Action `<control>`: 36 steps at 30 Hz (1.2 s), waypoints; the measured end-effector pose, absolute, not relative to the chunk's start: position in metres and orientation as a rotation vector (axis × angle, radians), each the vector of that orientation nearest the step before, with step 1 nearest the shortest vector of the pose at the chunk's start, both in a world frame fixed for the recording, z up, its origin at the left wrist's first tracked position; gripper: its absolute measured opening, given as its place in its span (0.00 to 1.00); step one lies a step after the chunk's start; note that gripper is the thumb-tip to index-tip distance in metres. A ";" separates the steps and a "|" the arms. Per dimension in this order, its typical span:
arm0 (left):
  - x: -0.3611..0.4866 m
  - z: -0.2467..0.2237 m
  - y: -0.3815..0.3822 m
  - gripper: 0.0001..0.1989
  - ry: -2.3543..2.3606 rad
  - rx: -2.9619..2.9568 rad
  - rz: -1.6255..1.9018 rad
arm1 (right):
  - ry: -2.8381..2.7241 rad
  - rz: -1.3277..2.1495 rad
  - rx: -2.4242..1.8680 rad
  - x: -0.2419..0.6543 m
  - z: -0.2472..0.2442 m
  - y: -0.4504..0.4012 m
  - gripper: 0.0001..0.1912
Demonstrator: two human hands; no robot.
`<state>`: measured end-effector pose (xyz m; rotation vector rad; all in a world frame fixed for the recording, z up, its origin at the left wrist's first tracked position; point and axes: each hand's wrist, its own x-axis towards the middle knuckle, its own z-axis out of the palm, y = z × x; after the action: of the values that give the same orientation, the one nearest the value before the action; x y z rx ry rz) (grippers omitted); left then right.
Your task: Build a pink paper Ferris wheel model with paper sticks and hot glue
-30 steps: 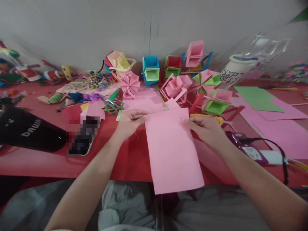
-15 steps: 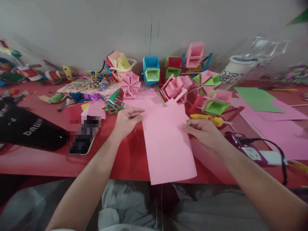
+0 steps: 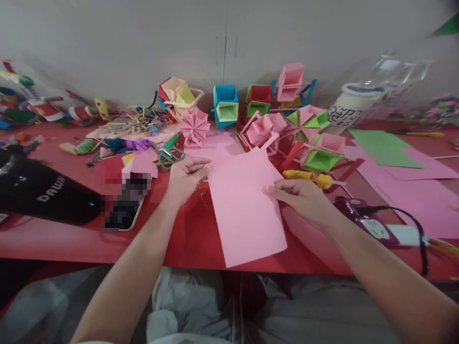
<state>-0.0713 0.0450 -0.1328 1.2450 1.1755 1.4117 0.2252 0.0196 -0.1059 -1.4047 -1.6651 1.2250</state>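
Between my hands a pink sheet of paper (image 3: pixel 245 210) is held above the red table, its lower edge near the table's front. My left hand (image 3: pixel 186 177) pinches its upper left edge between thumb and fingers. The right edge is gripped by my right hand (image 3: pixel 299 197), thumb and fingers pressed together. More pink paper lies behind the sheet. Green-handled scissors (image 3: pixel 170 153) rest just beyond my left hand. A yellow tool (image 3: pixel 308 177) with a clear tip lies beyond my right hand.
Folded paper shapes (image 3: pixel 225 105) line the back by the wall. At left are a black tumbler (image 3: pixel 50 191) and a phone (image 3: pixel 127 203). At right are a purple device (image 3: pixel 369 224), green paper (image 3: pixel 383 148) and a white cup (image 3: pixel 353 107).
The pink sheet has shifted slightly left and turned a little, its bottom edge now slanting up to the right. Both hands have moved slightly left with it.
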 end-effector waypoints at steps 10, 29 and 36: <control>-0.071 -0.133 0.046 0.23 1.201 1.235 1.431 | -1.676 1.249 -1.359 0.224 -0.109 0.019 0.19; -0.075 -0.136 0.051 0.23 1.188 1.160 1.501 | -1.674 1.175 -1.410 0.225 -0.108 0.018 0.16; -0.078 -0.140 0.054 0.22 1.177 1.137 1.533 | -1.718 1.133 -1.404 0.223 -0.106 0.018 0.17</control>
<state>-0.0776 0.0535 -0.1397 1.1375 1.1769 1.5335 0.2233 0.0180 -0.1060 -1.4040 -1.7178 1.1331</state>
